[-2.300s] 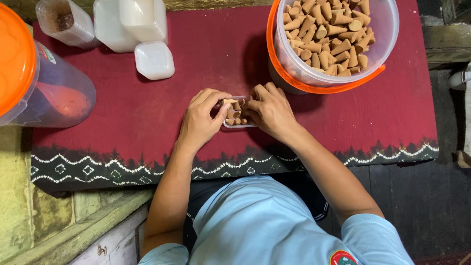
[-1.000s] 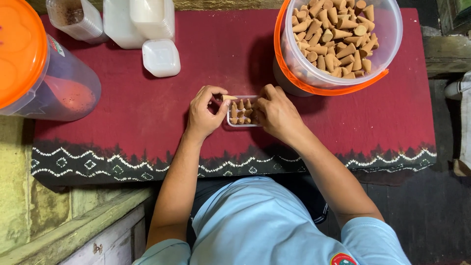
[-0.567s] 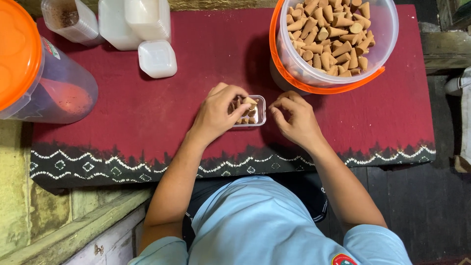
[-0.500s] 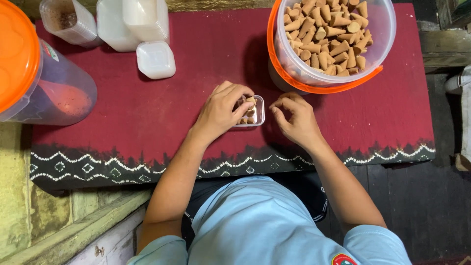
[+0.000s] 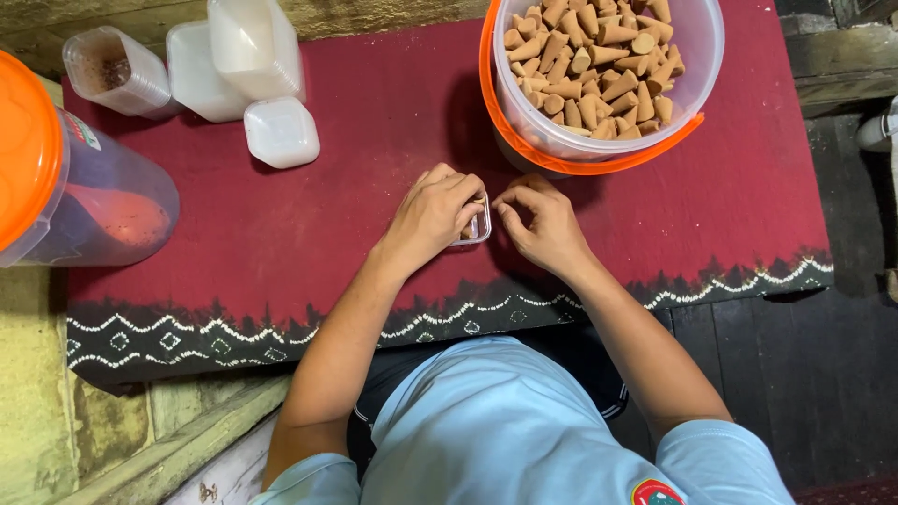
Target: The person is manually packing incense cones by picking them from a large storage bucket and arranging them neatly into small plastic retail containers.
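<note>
Currently I log the scene from the head view in descending order of size. The desk [image 5: 309, 215] carries a red cloth with a black patterned border along its near edge. At the far left stands a large clear jar [image 5: 89, 201] with an orange lid, holding reddish-brown powder. At the far right stands a clear bucket [image 5: 697, 56] with an orange rim, filled with tan cones [image 5: 589, 56]. Along the far edge, left of centre, I see a stack of white containers [image 5: 253, 47], a small clear cup [image 5: 108, 70] with brown residue, and one small white lidded box [image 5: 281, 131] just in front of the stack.

Near the centre of the cloth, just in front of the bucket, sits a small clear tray [image 5: 475, 227] holding a few cones. The left hand [image 5: 432, 217] lies over most of this tray, its grip curled down around the tray's contents; I cannot tell whether a cone is pinched. The right hand [image 5: 543, 224] rests on the cloth just beside the tray's right edge, fingers bent with thumb and forefinger drawn close together; I cannot tell whether they hold anything.
</note>
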